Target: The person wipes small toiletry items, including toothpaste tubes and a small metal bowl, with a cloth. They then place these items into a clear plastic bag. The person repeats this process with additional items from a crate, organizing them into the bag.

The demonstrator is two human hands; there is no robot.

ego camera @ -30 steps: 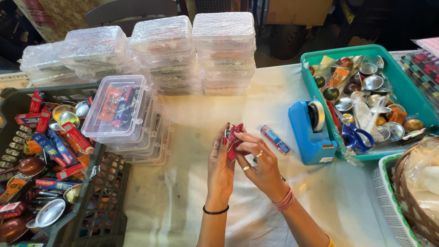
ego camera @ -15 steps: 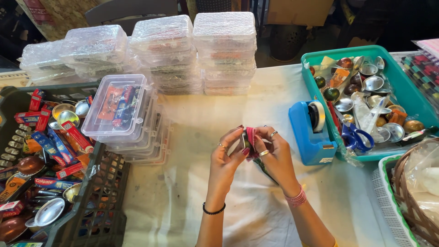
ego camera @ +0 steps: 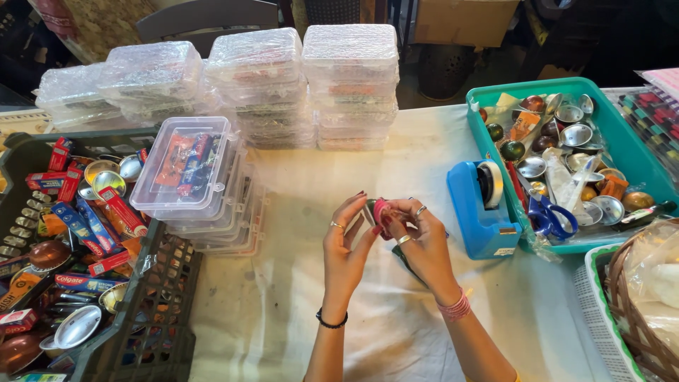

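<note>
Both hands have shifted slightly since half a second ago, staying together over the white cloth [ego camera: 297, 311] and turning the small red item [ego camera: 382, 210] between them. At far left, a dark crate [ego camera: 152, 311] holds small boxes and metal bowls. Beside it stands a stack of clear cases [ego camera: 187, 173], with wrapped cases [ego camera: 350, 85] piled behind. The left hand [ego camera: 346, 244] pinches the red item from its left, fingers curled around it. The right hand [ego camera: 419, 237] grips it from the right, fingertips closed on it. Next comes a blue tape dispenser [ego camera: 481, 209], then a teal tray [ego camera: 622, 141] of metal bowls and scissors [ego camera: 550, 216].
</note>
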